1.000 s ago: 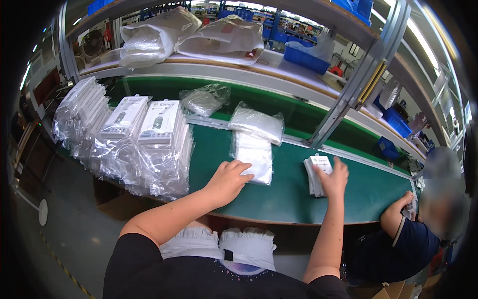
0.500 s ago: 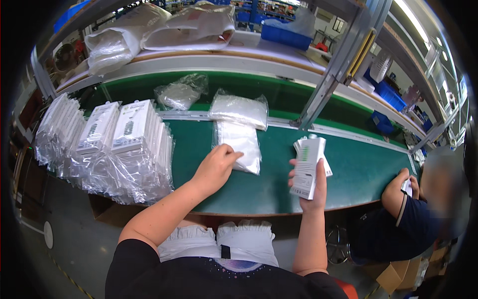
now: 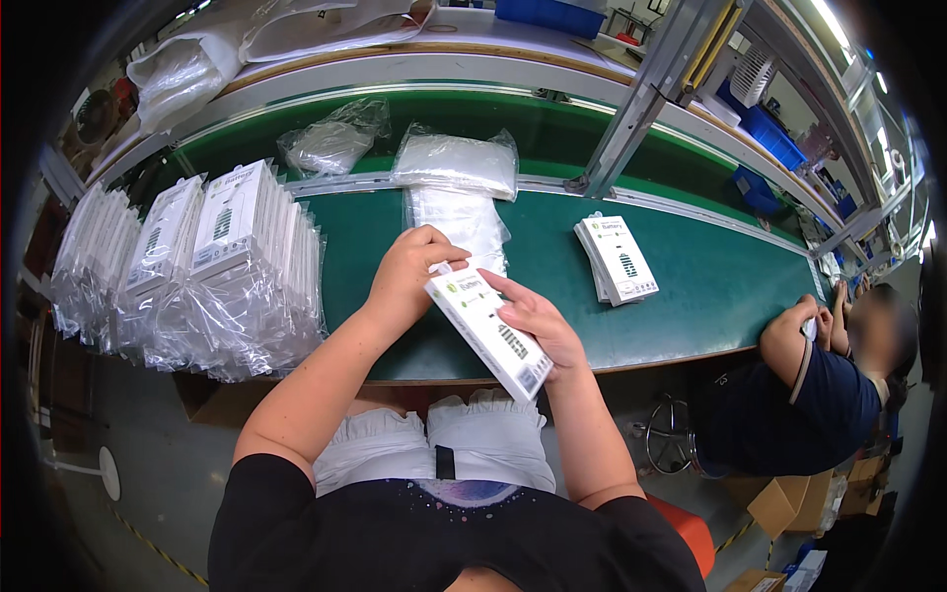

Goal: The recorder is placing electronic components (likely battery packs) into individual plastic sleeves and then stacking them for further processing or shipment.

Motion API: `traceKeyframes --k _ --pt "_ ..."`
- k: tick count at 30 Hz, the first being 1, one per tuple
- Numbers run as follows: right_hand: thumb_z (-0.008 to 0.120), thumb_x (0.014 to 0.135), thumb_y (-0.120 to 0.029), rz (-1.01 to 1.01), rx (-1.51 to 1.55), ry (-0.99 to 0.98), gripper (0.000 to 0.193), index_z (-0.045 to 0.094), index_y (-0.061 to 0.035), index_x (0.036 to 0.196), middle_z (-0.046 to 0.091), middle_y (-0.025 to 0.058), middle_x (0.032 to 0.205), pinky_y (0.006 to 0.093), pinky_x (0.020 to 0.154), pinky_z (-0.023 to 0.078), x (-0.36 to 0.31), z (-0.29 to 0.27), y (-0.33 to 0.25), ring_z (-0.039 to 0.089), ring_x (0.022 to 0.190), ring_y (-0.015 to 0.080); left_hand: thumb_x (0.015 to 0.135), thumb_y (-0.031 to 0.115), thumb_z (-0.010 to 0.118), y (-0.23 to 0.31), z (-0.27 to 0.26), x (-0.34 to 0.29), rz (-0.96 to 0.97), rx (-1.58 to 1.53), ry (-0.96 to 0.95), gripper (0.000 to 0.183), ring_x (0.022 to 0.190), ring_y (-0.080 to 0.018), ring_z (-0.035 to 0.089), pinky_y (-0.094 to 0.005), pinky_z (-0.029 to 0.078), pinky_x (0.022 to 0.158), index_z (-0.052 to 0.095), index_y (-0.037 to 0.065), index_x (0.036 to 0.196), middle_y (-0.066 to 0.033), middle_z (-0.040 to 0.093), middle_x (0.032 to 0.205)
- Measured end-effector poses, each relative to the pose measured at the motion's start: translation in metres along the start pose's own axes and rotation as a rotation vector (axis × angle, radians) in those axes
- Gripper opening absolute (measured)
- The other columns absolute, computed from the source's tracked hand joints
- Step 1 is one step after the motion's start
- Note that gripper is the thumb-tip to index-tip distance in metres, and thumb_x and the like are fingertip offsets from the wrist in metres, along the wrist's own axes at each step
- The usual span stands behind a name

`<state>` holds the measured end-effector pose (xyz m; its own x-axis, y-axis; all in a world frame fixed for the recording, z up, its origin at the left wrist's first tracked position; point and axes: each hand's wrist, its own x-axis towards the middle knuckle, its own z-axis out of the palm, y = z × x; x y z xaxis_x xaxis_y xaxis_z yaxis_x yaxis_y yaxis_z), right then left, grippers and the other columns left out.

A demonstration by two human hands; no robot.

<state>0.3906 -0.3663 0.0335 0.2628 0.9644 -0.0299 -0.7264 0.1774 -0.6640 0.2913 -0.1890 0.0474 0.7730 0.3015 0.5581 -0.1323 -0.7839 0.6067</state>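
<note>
My right hand [image 3: 545, 331] is closed around a slim white battery box [image 3: 490, 333] with a green and dark printed pattern. The box is tilted, its upper end reaching toward my left hand [image 3: 409, 276]. The fingers of that hand are pinched together at the box's upper end; what lies between them is too small to make out. Just beyond, clear plastic bags [image 3: 456, 219] lie in a flat stack, with another bundle of bags [image 3: 457, 164] behind it. To the right, a small pile of similar white boxes [image 3: 619, 259] rests on the green table [image 3: 691, 306].
Rows of bagged white boxes [image 3: 222, 296] fill the table's left end. A crumpled clear bag [image 3: 335, 143] lies behind them. A metal post [image 3: 631, 123] rises at the table's back edge. A co-worker in a dark shirt [image 3: 819, 414] sits at the right.
My right hand has brought its box leftward and turned it, meeting my left hand. My left hand has moved off the bag stack toward me. The pile at right now shows fully.
</note>
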Motion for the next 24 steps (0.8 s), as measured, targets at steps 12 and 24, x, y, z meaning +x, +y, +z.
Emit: traceKeyframes --k 12,24 --pt "0.061 0.082 -0.002 0.035 -0.292 0.181 0.054 0.037 0.0109 0.129 0.057 0.0178 0.114 0.0254 0.075 0.054 -0.003 -0.003 -0.009 0.064 0.092 0.017 0.08 0.007 0.064 0.0 -0.018 -0.004 -0.67 -0.606 -0.118 0.015 0.077 -0.0141 0.059 -0.0248 0.048 0.07 0.068 0.002 0.092 -0.0074 0.061 0.086" --pt "0.055 0.085 -0.003 -0.14 -0.136 0.172 0.052 0.034 0.0115 0.13 0.058 0.0199 0.113 0.0282 0.076 0.056 -0.006 -0.006 0.001 0.065 0.091 0.0196 0.073 0.01 0.068 0.015 -0.013 -0.014 -0.087 0.175 0.049 0.023 0.085 -0.0239 0.055 -0.0324 0.046 0.075 0.066 0.008 0.096 -0.0082 0.053 0.088"
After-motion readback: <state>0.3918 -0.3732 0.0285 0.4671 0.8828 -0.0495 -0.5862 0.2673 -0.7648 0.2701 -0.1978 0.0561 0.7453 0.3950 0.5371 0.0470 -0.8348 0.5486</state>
